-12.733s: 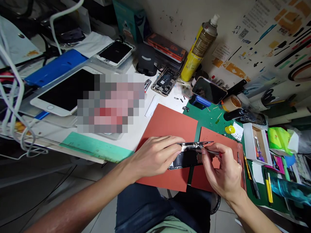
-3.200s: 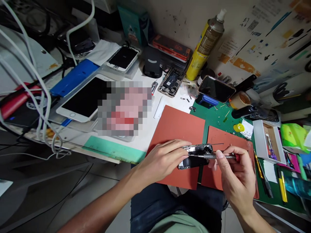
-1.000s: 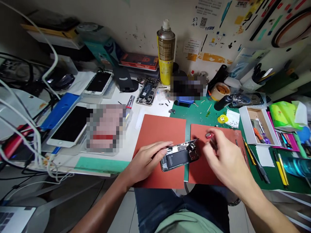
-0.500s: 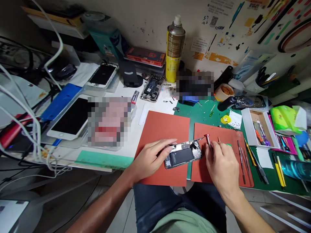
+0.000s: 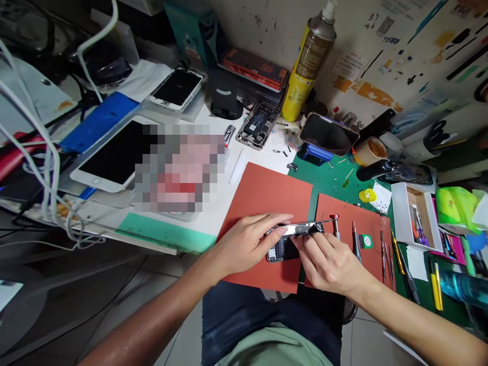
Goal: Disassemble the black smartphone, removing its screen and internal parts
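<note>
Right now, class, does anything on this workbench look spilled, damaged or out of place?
Yes: scraps are strewn on the green mat, and a nearby white paper is dark-speckled, so that patch looks littered. The left hand holds an opened phone, innards bare, which seems deliberate.

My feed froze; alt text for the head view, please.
The left hand holds an opened phone over a red mat, with the right hand at its exposed inside. A red-capped screwdriver lies on another red mat; behind are a yellow spray can and a second opened phone.
</note>
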A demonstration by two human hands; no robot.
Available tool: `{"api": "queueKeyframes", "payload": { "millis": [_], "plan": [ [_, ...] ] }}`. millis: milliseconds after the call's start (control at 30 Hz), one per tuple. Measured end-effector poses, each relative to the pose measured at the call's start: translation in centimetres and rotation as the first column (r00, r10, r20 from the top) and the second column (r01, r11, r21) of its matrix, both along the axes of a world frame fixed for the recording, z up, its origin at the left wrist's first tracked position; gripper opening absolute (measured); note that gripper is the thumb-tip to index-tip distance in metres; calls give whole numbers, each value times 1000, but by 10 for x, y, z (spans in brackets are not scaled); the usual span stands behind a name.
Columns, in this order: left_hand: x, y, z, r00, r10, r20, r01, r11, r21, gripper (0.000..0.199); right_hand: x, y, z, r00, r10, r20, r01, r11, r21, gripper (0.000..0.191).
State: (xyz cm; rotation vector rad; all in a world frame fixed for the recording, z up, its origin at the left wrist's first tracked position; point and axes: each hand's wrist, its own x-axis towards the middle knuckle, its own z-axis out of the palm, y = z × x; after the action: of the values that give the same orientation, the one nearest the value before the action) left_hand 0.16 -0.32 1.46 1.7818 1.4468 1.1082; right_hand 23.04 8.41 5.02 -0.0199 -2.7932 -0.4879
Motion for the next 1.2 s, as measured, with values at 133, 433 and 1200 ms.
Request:
{"api": "queueKeyframes", "payload": {
  "millis": [133, 433, 1200],
  "plan": [
    [0, 1, 0, 1000, -6, -7, 6, 1000, 23, 34, -4, 2, 5, 999, 42, 35, -41, 999, -10, 14],
    [0, 0, -1, 1000, -6, -14, 6, 1000, 30, 36, -7, 4, 10, 993, 81, 81, -79, 996, -28, 16],
    [-1, 0, -2, 999, -17, -31, 18, 1000, 19, 38, -11, 4, 8, 980, 76, 184, -84, 996, 34, 17]
  ]
}}
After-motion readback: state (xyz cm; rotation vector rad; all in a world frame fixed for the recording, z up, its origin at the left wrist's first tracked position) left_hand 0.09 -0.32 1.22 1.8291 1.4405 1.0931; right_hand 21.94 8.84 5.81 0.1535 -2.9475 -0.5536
